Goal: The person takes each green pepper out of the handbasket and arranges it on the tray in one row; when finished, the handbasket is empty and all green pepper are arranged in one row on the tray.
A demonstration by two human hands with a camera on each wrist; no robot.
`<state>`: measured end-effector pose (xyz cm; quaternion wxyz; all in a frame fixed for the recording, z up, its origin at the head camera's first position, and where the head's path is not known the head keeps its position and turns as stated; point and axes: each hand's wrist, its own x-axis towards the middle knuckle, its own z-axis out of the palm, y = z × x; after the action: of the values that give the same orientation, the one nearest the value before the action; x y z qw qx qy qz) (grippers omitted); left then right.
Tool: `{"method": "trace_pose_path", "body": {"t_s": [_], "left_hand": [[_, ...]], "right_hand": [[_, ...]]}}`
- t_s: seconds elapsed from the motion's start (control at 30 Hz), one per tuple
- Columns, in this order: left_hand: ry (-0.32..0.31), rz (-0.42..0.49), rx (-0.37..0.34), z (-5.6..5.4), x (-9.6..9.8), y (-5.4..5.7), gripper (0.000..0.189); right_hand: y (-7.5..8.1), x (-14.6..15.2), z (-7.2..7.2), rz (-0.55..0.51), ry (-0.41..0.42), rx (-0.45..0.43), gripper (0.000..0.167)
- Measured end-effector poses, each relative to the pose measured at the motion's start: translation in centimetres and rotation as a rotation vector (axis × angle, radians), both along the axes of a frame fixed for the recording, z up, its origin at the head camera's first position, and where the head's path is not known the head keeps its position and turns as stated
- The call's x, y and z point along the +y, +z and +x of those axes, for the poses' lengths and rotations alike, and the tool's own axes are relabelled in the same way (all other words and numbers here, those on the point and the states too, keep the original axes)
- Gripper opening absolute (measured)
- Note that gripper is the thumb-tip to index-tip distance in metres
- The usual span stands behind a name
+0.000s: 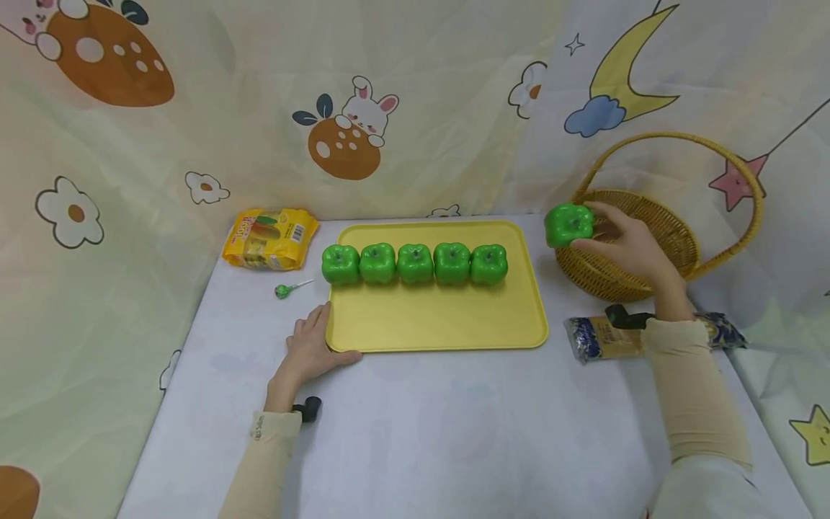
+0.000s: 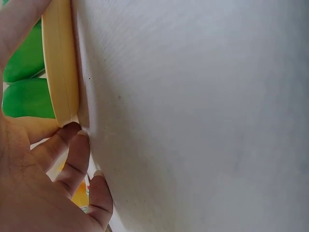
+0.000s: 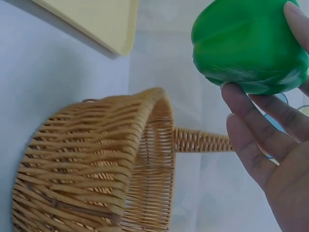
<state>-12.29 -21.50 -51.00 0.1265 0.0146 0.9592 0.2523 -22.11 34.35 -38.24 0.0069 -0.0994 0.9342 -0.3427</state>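
Observation:
My right hand point(image 1: 632, 245) holds a green bell pepper point(image 1: 568, 225) between thumb and fingers, above the left rim of a wicker basket point(image 1: 586, 270). In the right wrist view the pepper point(image 3: 248, 46) is up off the table, apart from the basket point(image 3: 82, 164). My left hand point(image 1: 310, 346) rests against the front left corner of a yellow tray point(image 1: 434, 324), its thumb along the front edge and its fingers at the left side. Several more green bell peppers point(image 1: 415, 263) stand in a row along the tray's back half.
A yellow snack packet point(image 1: 271, 239) lies at the back left, with a green lollipop point(image 1: 283, 290) before it. Under my right wrist is a blue and gold packet point(image 1: 606, 339). The basket's tall handle point(image 1: 755, 209) arches up at the right. Printed cloth hangs behind the table.

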Motion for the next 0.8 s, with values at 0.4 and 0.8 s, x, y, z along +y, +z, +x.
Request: {"method": "trace_pose_path", "body": {"t_s": [0.4, 0.8], "left_hand": [[-0.003, 0.004, 0.002, 0.1, -0.1, 0.0, 0.124], [0.001, 0.001, 0.024, 0.0, 0.1, -0.1, 0.125]], "right_hand": [[-2.2, -1.1, 0.5, 0.033, 0.047, -0.014, 0.073], [-3.5, -1.6, 0.5, 0.027, 0.075, -0.114, 0.077]]}}
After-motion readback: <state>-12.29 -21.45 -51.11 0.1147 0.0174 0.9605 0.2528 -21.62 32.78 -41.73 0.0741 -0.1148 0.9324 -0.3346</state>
